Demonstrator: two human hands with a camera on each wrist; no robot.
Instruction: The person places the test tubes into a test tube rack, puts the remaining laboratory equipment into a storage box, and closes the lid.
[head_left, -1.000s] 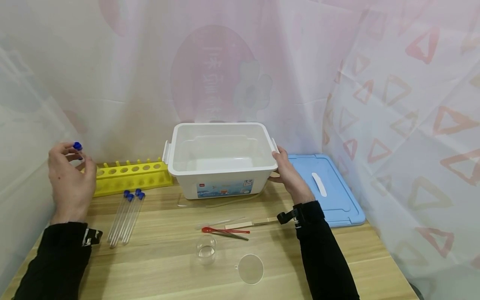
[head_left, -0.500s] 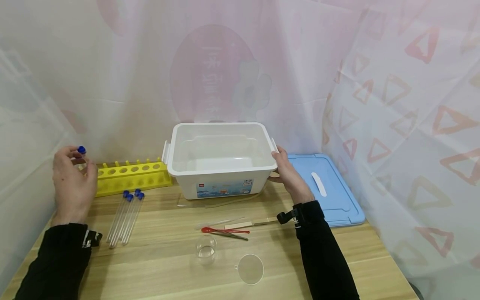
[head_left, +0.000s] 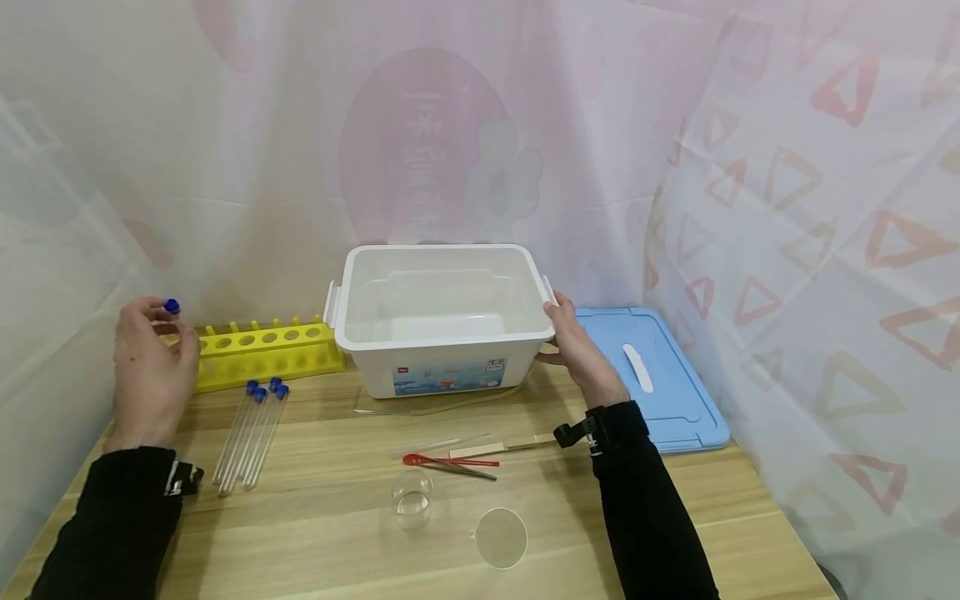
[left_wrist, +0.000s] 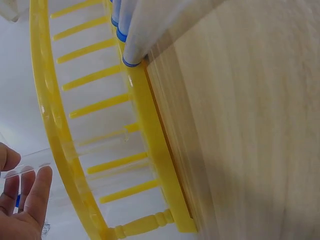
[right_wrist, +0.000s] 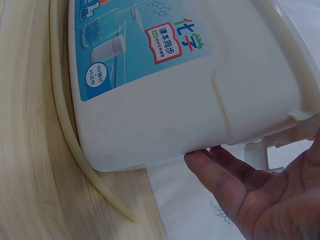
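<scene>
My left hand (head_left: 152,367) is at the left end of a yellow test tube rack (head_left: 262,362). It pinches a clear test tube with a blue cap (head_left: 172,307). In the left wrist view its fingers (left_wrist: 37,197) are beside the rack's top rail (left_wrist: 49,105), and faint clear tubes cross the rack; where the held tube's lower end sits is hard to tell. My right hand (head_left: 581,354) holds the right end of a white storage box (head_left: 442,343), thumb at the rim and fingers (right_wrist: 215,175) against its side below.
Several blue-capped test tubes (head_left: 251,437) lie before the rack. A blue lid (head_left: 660,379) is at the right. A tan rubber tube (right_wrist: 65,117) runs beside the box. Nearer are a red spoon (head_left: 420,460), a wooden clamp (head_left: 480,451), a clear beaker (head_left: 412,500) and a round clear dish (head_left: 501,539).
My left hand has moved slightly right and down with the blue-capped test tube, towards the rack's left end. The right hand and the box have stayed still.
</scene>
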